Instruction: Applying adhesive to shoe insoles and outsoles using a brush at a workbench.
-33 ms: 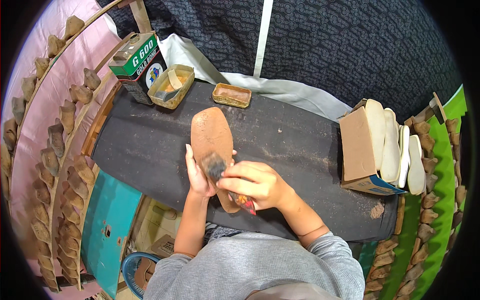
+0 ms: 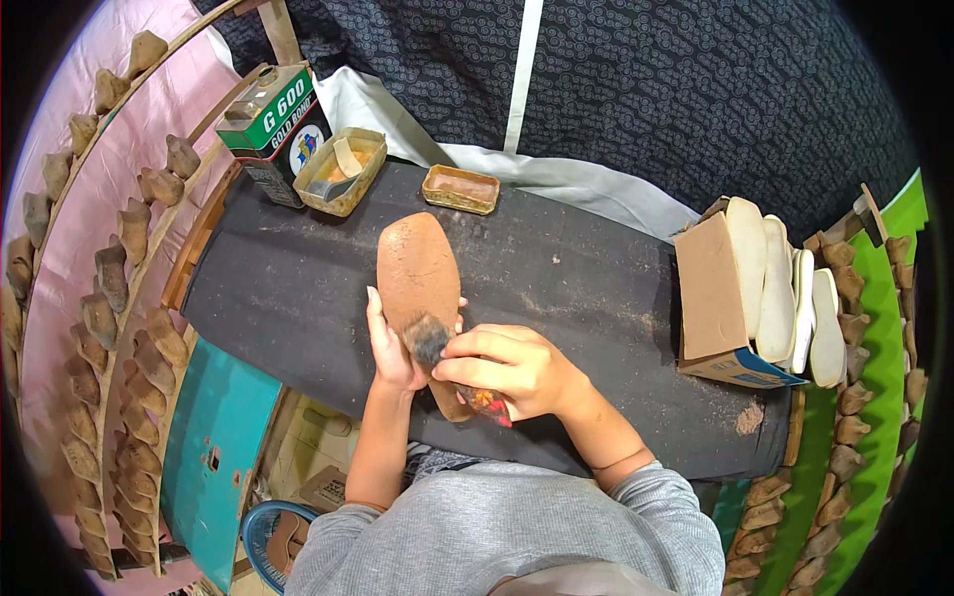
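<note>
A tan-brown shoe sole (image 2: 417, 263) rests in my left hand (image 2: 395, 350), thumb along its left edge and fingertips showing at its right edge. My right hand (image 2: 517, 370) is closed round the handle of a brush (image 2: 427, 339). The dark bristles touch the lower middle of the sole, and the colourful handle end sticks out below my fingers. The sole's wide end points away from me, its narrow end toward my body. Part of that narrow end is hidden behind the brush and my right hand.
On the dark-covered table (image 2: 576, 298), a small tray of brownish stuff (image 2: 461, 189) stands at the back, left of it a tub with a scraper (image 2: 343, 174) and a green-black can (image 2: 273, 129). At right, a cardboard box (image 2: 711, 288) holds pale soles. Racks of shoe lasts (image 2: 114, 278) flank both sides.
The brush and my right hand have shifted slightly down and to the right on the sole. The sole has tilted a little leftward at its far end.
</note>
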Demonstrator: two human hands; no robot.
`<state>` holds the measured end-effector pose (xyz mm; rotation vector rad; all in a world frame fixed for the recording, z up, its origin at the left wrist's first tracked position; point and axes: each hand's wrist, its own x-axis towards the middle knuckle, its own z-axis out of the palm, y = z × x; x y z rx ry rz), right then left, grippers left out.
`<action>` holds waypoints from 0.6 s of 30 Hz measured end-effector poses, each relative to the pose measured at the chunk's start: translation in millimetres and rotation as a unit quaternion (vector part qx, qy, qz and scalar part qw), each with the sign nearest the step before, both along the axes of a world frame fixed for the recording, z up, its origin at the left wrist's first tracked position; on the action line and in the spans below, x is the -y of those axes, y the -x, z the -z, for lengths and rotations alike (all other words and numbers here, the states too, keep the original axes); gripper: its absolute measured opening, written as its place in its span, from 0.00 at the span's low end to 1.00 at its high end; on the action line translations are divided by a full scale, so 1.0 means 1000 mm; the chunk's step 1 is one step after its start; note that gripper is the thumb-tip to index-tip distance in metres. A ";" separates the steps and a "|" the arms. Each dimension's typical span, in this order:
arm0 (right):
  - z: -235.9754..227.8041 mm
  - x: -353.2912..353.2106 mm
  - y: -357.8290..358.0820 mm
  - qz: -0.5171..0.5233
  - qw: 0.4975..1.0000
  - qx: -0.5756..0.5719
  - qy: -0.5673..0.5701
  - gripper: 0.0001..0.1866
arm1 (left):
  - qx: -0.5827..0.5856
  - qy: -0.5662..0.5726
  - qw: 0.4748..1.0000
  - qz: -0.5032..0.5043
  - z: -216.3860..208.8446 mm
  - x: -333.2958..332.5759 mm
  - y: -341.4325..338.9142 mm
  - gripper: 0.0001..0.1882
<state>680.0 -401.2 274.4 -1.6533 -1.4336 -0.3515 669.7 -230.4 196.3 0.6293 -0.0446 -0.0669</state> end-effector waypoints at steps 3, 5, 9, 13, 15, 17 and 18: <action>-0.006 0.006 -0.008 0.015 0.999 0.001 -0.028 0.16 | -0.047 0.035 0.998 -0.012 -0.021 0.008 0.004 0.44; -0.011 0.008 -0.013 0.097 0.993 0.039 -0.059 0.18 | -0.045 0.112 0.993 -0.008 -0.029 0.010 0.005 0.44; -0.011 0.005 -0.024 0.155 0.980 0.107 -0.062 0.19 | 0.029 0.154 0.986 0.054 -0.017 0.006 0.006 0.42; -0.006 0.008 -0.012 0.052 0.998 0.036 -0.026 0.20 | 0.005 0.146 0.989 0.024 -0.022 0.006 0.004 0.41; -0.004 0.011 -0.012 0.001 1.000 0.019 -0.014 0.19 | 0.033 0.063 0.997 0.034 -0.011 0.000 0.001 0.41; -0.008 0.012 -0.012 0.033 0.999 0.028 -0.032 0.19 | -0.020 0.108 0.994 0.009 -0.025 0.008 0.004 0.41; -0.011 0.012 -0.011 0.064 0.996 0.038 -0.050 0.20 | -0.071 0.151 0.986 -0.018 -0.030 0.011 0.005 0.41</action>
